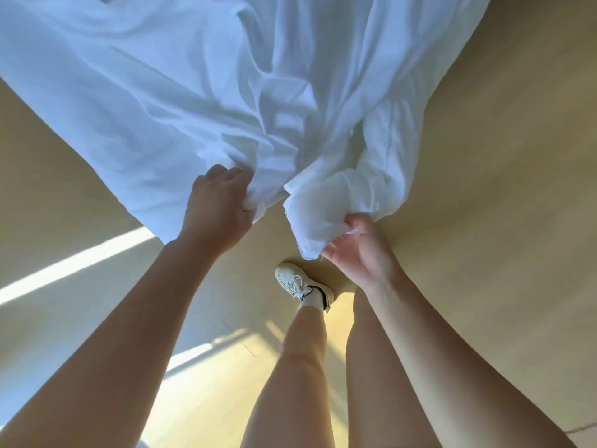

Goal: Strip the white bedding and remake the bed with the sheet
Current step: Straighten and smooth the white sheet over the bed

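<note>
The left hand (214, 208) and right hand (361, 250) are each gripping the white sheet (181, 92) above the floor (484, 189). Stripping appears underway. Next, spreading it likely needs separated corners.

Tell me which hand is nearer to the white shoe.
Right. The right hand holds the sheet just up-right of the white shoe in the picture; the left hand holds it farther up-left.

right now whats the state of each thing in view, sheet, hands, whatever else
white sheet: rumpled, near edge gathered and held by both hands
left hand: knuckles up, fingers curled, grips the sheet's edge
right hand: palm up, holds a bunched wad of the sheet
white sneaker: on the foot, planted on the floor
floor: tan, with sunlit patches at lower left
</note>
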Available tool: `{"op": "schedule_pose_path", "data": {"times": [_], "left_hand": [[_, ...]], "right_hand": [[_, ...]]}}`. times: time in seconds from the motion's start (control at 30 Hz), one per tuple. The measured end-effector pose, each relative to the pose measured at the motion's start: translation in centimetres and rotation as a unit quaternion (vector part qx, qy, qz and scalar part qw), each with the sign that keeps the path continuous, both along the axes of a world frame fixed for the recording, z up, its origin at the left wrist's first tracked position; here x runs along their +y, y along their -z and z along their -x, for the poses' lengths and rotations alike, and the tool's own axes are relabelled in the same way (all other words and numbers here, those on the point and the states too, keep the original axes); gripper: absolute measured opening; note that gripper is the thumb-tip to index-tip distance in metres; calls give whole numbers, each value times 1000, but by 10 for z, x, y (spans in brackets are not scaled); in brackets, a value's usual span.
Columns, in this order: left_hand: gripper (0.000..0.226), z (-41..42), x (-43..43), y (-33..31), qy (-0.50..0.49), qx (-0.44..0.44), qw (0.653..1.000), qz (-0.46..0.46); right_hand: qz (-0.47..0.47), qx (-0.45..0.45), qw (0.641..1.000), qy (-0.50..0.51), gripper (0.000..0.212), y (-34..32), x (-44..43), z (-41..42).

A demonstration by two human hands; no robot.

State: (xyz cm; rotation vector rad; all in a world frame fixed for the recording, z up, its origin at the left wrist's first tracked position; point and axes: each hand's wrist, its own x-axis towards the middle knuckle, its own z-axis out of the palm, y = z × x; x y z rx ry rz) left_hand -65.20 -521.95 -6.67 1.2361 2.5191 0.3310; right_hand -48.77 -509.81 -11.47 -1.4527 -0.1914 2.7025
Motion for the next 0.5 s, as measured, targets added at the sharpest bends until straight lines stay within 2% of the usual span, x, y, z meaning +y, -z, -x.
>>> {"op": "schedule_pose_path", "data": {"times": [0.07,0.13,0.27,0.4,0.5], "left_hand": [[21,18,-10,-33,-118,-52,991,-34],[30,36,-15,-67,-245,-123,959,-79],[36,60,-6,-131,-315,-165,921,-162],[30,68,15,-166,-372,-242,840,-311],[23,73,26,-161,-396,-281,810,-327]], "right_hand": [[3,67,998,22,29,-45,7,11],[-17,111,993,33,34,-88,9,34],[-106,161,981,19,44,-163,16,108],[-198,92,976,21,27,-199,26,174],[-235,44,971,-31,22,-184,12,189]]}}
